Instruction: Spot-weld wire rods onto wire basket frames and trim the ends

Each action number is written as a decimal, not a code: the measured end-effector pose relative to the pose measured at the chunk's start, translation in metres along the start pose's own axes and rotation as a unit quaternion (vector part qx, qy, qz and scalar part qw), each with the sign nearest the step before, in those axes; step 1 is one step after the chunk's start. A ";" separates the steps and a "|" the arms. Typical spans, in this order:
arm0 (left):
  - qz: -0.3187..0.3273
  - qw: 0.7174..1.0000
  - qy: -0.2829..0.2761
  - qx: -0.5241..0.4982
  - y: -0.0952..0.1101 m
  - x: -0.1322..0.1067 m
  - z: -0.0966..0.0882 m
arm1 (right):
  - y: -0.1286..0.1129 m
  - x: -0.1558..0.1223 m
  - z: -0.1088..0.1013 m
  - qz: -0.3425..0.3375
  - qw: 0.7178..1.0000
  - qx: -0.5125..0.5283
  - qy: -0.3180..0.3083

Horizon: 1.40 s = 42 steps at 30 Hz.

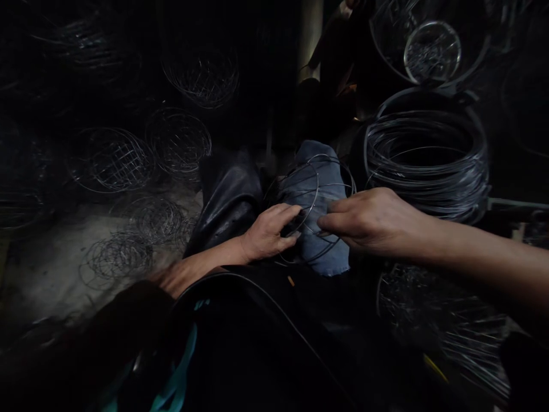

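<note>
A large coil of dark steel wire (429, 163) stood just beside a round wire basket frame (315, 177), which rested on a faded blue denim cloth (321, 240). The left hand (268, 232) had its fingers curled over the frame; the right hand (369, 220) had its fingers pressed together, pinching the frame's wire.

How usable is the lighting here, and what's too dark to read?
In the head view, the left hand and right hand are lit and the wire frame is legible; wire baskets upper left sink into shadow; the lower edge is nearly black.
</note>
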<state>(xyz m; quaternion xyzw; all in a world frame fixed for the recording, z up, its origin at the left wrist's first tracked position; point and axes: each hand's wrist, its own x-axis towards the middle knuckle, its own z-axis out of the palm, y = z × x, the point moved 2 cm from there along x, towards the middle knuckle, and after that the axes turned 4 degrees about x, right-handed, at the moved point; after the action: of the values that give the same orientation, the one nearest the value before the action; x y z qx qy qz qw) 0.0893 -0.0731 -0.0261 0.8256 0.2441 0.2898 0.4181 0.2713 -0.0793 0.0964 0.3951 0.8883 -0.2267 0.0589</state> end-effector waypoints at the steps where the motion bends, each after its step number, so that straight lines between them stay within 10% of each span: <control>1: 0.002 1.000 0.001 -0.001 0.000 0.000 0.000 | 0.001 -0.001 -0.001 -0.007 1.000 0.005 -0.015; 14: 0.040 0.999 0.017 0.008 -0.004 -0.005 0.005 | -0.008 0.012 -0.014 0.013 0.986 -0.030 -0.162; 32: 0.095 0.995 -0.004 0.007 0.000 -0.004 0.005 | -0.029 -0.020 0.003 -0.022 0.994 -0.108 0.019; 42: 0.089 0.996 -0.030 0.008 0.000 -0.004 0.008 | -0.042 -0.035 -0.004 -0.012 0.990 -0.137 -0.026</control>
<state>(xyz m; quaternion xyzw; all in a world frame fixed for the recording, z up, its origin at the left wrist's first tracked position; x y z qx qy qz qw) 0.0918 -0.0798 -0.0313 0.8557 0.1593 0.2994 0.3909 0.2648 -0.1259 0.1245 0.3670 0.9136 -0.1140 0.1331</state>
